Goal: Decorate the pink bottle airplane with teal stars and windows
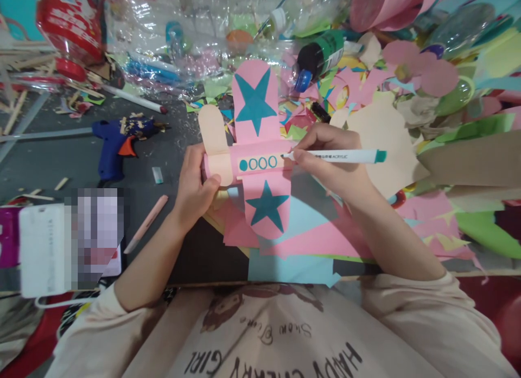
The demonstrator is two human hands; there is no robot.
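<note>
My left hand grips the tail end of a pink paper airplane, its thumb pressed on a cream tail piece. Another cream tail flap sticks up above those fingers. A teal star decorates the upper wing, and a second teal star the lower one. Along the body runs a cream strip with one filled teal circle and three outlined ones. Pinched in my right hand is a white acrylic marker with a teal end. Its tip is at the strip's right end, beside the last circle; contact is unclear.
Left lie a blue glue gun, a pink pen, a phone and a white power bank. Behind are plastic bottles, including a green-labelled dark bottle. Paper scraps spread beneath and right.
</note>
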